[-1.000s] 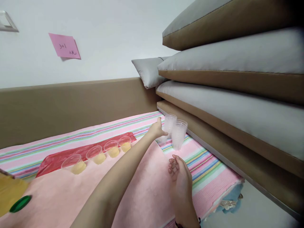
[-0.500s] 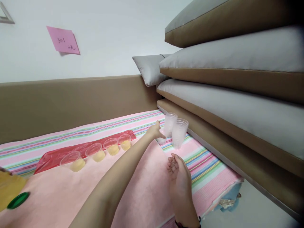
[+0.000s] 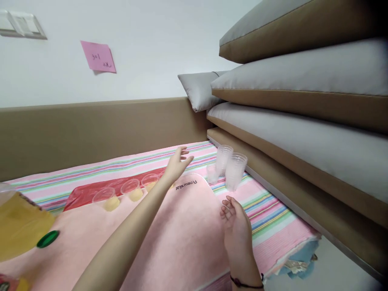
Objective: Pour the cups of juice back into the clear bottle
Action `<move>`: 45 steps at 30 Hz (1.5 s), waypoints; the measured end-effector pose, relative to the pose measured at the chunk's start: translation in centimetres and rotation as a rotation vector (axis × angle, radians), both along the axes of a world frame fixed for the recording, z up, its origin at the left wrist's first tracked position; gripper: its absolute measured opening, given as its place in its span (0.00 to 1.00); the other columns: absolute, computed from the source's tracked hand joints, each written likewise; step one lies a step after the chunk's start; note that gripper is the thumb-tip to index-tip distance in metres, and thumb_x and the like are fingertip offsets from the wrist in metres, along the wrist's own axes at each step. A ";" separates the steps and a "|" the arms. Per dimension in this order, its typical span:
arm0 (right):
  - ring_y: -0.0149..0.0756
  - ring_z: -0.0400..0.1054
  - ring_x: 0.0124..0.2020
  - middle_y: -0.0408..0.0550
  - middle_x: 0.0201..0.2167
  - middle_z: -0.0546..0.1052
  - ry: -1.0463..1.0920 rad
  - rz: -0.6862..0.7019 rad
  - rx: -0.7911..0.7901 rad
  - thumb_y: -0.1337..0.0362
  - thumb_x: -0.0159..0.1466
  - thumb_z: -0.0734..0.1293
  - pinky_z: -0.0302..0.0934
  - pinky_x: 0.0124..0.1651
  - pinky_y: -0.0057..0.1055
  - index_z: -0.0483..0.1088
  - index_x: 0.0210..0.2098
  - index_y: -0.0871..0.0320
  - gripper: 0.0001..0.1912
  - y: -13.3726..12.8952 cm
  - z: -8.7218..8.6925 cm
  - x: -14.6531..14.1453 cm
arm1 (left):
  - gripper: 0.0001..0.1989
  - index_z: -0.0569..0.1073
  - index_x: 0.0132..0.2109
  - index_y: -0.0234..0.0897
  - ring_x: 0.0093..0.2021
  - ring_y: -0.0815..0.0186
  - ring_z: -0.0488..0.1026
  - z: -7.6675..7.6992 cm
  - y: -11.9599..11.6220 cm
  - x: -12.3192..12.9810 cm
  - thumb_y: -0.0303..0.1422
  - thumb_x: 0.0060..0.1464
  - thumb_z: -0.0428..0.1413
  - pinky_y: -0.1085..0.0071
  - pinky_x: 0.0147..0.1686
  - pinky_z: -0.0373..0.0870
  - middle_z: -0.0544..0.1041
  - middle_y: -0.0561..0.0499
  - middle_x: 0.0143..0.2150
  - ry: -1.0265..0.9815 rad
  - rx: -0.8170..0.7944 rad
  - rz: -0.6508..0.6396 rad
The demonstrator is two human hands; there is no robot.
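Note:
My left hand (image 3: pixel 178 165) reaches over the far side of the pink mat (image 3: pixel 176 226), fingers spread with nothing in them. Its wrist and forearm partly hide a row of several clear plastic cups (image 3: pixel 135 194) holding yellow liquid. To its right, a single small clear cup (image 3: pixel 212 174) stands beside two stacks of clear plastic cups, the rear stack (image 3: pixel 223 159) and the front stack (image 3: pixel 236 171). My right hand (image 3: pixel 236 222) rests palm turned inward at the mat's right edge, just below the front stack. Its fingers are loosely curled, apart and holding nothing.
A red plastic sheet (image 3: pixel 87 194) lies behind the filled cups on the striped cloth (image 3: pixel 266 210). At left are a yellow container (image 3: pixel 21 222) and a green lid (image 3: pixel 47 239). Stacked grey-brown cushions (image 3: pixel 297 97) rise on the right. A brown backboard (image 3: pixel 91 137) runs behind.
My left hand has moved left, away from the small cup by the stacks, toward the row of filled cups. The view has shifted slightly left. My right hand keeps its pose.

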State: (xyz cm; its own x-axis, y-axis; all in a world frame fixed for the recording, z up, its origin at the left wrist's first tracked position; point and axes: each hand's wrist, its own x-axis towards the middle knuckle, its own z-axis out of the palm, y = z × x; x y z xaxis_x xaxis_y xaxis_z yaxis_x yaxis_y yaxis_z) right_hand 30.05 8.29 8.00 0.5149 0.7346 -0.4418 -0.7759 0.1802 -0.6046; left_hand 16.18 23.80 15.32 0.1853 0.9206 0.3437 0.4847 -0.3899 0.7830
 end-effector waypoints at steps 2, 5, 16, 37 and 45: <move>0.24 0.68 0.26 0.37 0.25 0.75 0.021 0.006 -0.002 0.64 0.50 0.72 0.63 0.29 0.19 0.73 0.32 0.57 0.09 -0.1 0.2 -0.1 | 0.24 0.63 0.58 0.38 0.52 0.58 0.75 -0.7 -2.1 -3.6 0.43 0.58 0.52 0.62 0.49 0.73 0.73 0.40 0.58 -0.008 0.027 0.069; 0.24 0.67 0.24 0.37 0.23 0.74 0.053 0.037 -0.018 0.64 0.50 0.72 0.62 0.28 0.20 0.73 0.31 0.57 0.09 -0.1 0.4 -0.4 | 0.22 0.63 0.55 0.37 0.50 0.56 0.76 -2.7 -5.1 -8.1 0.44 0.57 0.50 0.57 0.48 0.73 0.75 0.38 0.54 0.053 0.061 0.205; 0.26 0.68 0.25 0.38 0.26 0.75 -0.033 0.135 -0.007 0.61 0.48 0.73 0.64 0.30 0.23 0.72 0.30 0.56 0.11 -0.1 0.2 -3.0 | 0.41 0.62 0.61 0.38 0.61 0.43 0.64 -3.3 -1.3 -6.4 0.33 0.38 0.67 0.47 0.63 0.48 0.73 0.37 0.56 0.684 -0.009 0.220; 0.55 0.66 0.59 0.56 0.61 0.70 -0.737 0.518 0.193 0.60 0.39 0.78 0.67 0.53 0.46 0.67 0.54 0.53 0.43 0.7 -1.9 -5.6 | 0.49 0.50 0.66 0.42 0.52 0.54 0.74 3.9 -9.7 -3.7 0.33 0.40 0.66 0.51 0.62 0.51 0.77 0.47 0.50 0.611 -0.115 -0.258; 0.45 0.75 0.35 0.46 0.31 0.80 -0.717 0.629 0.304 0.62 0.39 0.78 0.70 0.42 0.43 0.73 0.36 0.56 0.24 -1.2 0.7 -7.6 | 0.52 0.54 0.68 0.43 0.54 0.46 0.73 3.8 -15.0 -5.6 0.33 0.37 0.69 0.42 0.61 0.54 0.76 0.41 0.53 0.251 -0.090 -0.259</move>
State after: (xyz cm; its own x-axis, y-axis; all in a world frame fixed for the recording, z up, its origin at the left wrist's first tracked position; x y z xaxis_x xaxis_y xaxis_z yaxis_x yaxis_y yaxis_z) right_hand 22.45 7.05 8.74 0.0647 0.9953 0.0727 -0.2535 0.0869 -0.9634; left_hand 10.57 8.79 19.09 0.4841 0.8567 0.1782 0.5600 -0.4599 0.6891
